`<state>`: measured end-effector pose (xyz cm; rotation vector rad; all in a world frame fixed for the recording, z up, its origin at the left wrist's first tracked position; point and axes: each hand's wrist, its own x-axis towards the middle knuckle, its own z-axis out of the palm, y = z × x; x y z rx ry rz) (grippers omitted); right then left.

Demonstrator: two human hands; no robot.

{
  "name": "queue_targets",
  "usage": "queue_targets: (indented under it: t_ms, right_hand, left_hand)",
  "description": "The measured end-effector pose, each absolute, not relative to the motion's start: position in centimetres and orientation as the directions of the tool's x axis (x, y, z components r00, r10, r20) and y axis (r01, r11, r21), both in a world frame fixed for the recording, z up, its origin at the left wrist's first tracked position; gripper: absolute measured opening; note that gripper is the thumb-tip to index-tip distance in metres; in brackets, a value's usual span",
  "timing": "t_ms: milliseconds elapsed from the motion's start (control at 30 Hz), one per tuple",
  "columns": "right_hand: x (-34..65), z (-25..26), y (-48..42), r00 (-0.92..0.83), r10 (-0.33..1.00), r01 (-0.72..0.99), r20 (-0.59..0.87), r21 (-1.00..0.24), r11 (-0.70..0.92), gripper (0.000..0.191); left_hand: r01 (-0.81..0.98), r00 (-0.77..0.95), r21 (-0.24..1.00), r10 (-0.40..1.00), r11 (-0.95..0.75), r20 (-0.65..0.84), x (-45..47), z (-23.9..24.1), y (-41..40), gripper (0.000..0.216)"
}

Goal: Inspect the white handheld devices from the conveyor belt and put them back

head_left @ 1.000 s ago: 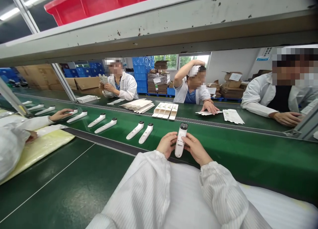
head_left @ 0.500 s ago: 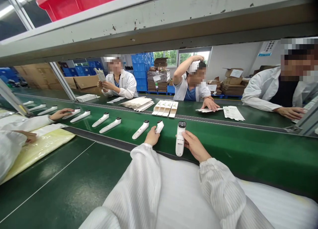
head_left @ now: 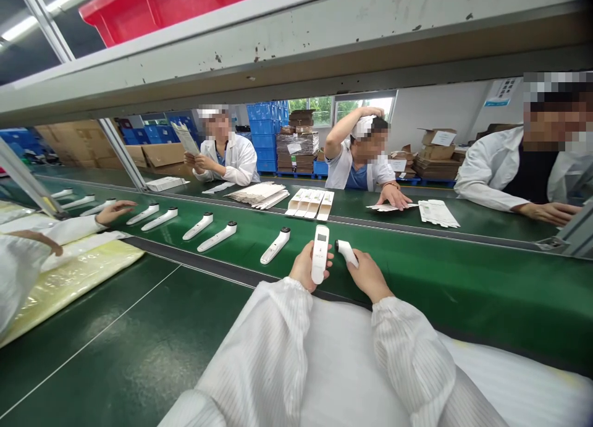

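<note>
My left hand point(head_left: 303, 267) is closed around a white infrared thermometer point(head_left: 320, 254), held nearly upright with its small grey screen facing me. Close by on the right, my right hand point(head_left: 369, 275) grips a second white thermometer point(head_left: 345, 251) by its handle; its black-tipped head points left and the fingers cover the rest. Both are over the green conveyor belt point(head_left: 445, 279). To the left of my hands, another thermometer point(head_left: 275, 246) lies on the belt, with several more in a row beyond it.
A co-worker's hand point(head_left: 115, 211) reaches over the belt at left, beside a yellow plastic-wrapped stack point(head_left: 83, 285). Across the belt, white cartons point(head_left: 309, 203) and flattened boxes point(head_left: 259, 194) lie before three people. A metal shelf beam point(head_left: 278, 50) with a red bin point(head_left: 176, 7) spans overhead.
My left hand has lifted a thermometer from the belt and turned its screen towards me. The thermometer in my right hand has swung from upright to tilted. The view has shifted slightly.
</note>
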<state>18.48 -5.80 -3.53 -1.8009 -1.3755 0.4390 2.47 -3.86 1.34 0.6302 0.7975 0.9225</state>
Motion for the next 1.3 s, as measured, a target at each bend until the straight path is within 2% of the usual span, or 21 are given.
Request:
queue_targets:
  t_ms: [100, 167, 267, 367, 433, 500, 567, 600, 667, 700, 767, 833, 867, 933, 967, 1033, 1133, 1233, 1300]
  right_hand:
    - [17.9, -2.8, -6.1, 0.346, 0.862, 0.647, 0.37, -0.76, 0.066, 0.034]
    - [17.1, -2.0, -6.3, 0.313, 0.864, 0.527, 0.394, -0.829, 0.188, 0.031]
    - [15.8, -1.1, -6.6, 0.192, 0.957, 0.093, 0.219, -0.974, 0.204, 0.035]
    - [15.3, -0.8, -6.9, 0.109, 0.991, -0.219, 0.082, -0.97, 0.104, 0.036]
    - [15.5, -0.7, -7.1, 0.087, 0.995, -0.288, 0.039, -0.956, 0.062, 0.033]
    - [15.7, -0.6, -7.3, 0.076, 0.997, -0.303, 0.011, -0.952, 0.034, 0.031]
    - [15.8, -0.4, -7.5, 0.075, 0.997, -0.299, -0.006, -0.954, 0.017, 0.029]
    - [15.8, -0.3, -7.6, 0.072, 0.997, -0.295, -0.009, -0.955, 0.012, 0.028]
    - [15.7, -0.2, -7.7, 0.061, 0.998, -0.285, -0.018, -0.959, 0.0, 0.026]
    - [15.7, -0.2, -7.7, 0.055, 0.998, -0.279, -0.025, -0.96, -0.009, 0.025]
    - [15.7, -0.3, -7.6, 0.046, 0.998, -0.269, -0.044, -0.963, -0.03, 0.025]
    - [15.8, -0.8, -7.3, 0.058, 0.996, -0.239, -0.067, -0.97, -0.052, 0.026]
    - [15.9, -1.1, -7.1, 0.082, 0.994, -0.205, -0.079, -0.977, -0.061, 0.026]
    - [16.2, -1.8, -6.6, 0.149, 0.984, -0.075, -0.092, -0.994, -0.081, 0.023]
    - [16.5, -2.1, -6.4, 0.192, 0.977, 0.024, -0.088, -0.995, -0.094, 0.021]
    - [16.9, -2.7, -6.1, 0.276, 0.96, 0.251, -0.041, -0.961, -0.113, 0.018]
    - [17.4, -3.0, -5.9, 0.357, 0.928, 0.51, 0.107, -0.854, -0.098, 0.028]
    - [17.2, -2.6, -6.1, 0.354, 0.878, 0.596, 0.321, -0.801, 0.052, 0.036]
    - [16.6, -2.2, -6.2, 0.31, 0.866, 0.536, 0.393, -0.824, 0.182, 0.035]
  left_hand:
    - [-0.437, 0.346, 0.756, 0.867, 0.487, -0.359, 2.8, 1.2, -3.9, 0.036]
    - [-0.443, 0.339, 0.752, 0.868, 0.487, -0.363, 3.2, 1.0, -4.0, 0.029]
    - [-0.505, 0.343, 0.762, 0.904, 0.405, -0.254, 3.8, 0.5, -4.2, 0.016]
    - [-0.445, 0.326, 0.825, 0.921, 0.349, -0.213, 3.7, 0.4, -4.0, 0.014]
    - [-0.241, 0.255, 0.938, 0.949, 0.25, -0.187, 2.8, 0.5, -3.3, 0.014]
    - [0.103, 0.113, 0.995, 0.993, 0.006, -0.018, 1.3, 0.6, -2.2, 0.018]
    - [0.485, 0.007, 0.856, 0.979, -0.181, 0.202, -0.4, 0.4, -1.0, 0.032]
    - [0.62, -0.009, 0.765, 0.974, -0.171, 0.225, -1.1, 0.2, -0.4, 0.038]
    - [0.744, -0.014, 0.661, 0.987, -0.099, 0.163, -2.1, -0.3, 0.5, 0.044]
    - [0.741, -0.014, 0.668, 0.993, -0.066, 0.113, -2.3, -0.5, 0.7, 0.044]
    - [0.605, -0.018, 0.796, 0.999, -0.014, 0.031, -2.1, -0.7, 0.8, 0.043]
    - [0.286, 0.008, 0.955, 0.996, 0.083, -0.089, -1.4, -0.5, 0.4, 0.037]
    - [0.086, 0.062, 0.983, 0.984, 0.161, -0.167, -0.9, -0.3, 0.1, 0.032]
    - [-0.249, 0.218, 0.907, 0.932, 0.339, -0.288, 0.0, 0.2, -0.8, 0.029]
    - [-0.347, 0.291, 0.844, 0.902, 0.41, -0.318, 0.4, 0.4, -1.3, 0.029]
    - [-0.43, 0.371, 0.76, 0.863, 0.487, -0.343, 1.2, 0.8, -2.1, 0.031]
    - [-0.446, 0.392, 0.744, 0.856, 0.498, -0.338, 1.9, 1.2, -3.0, 0.036]
    - [-0.435, 0.382, 0.753, 0.858, 0.494, -0.343, 2.2, 1.3, -3.3, 0.034]
    - [-0.428, 0.363, 0.756, 0.861, 0.495, -0.358, 2.4, 1.3, -3.4, 0.028]
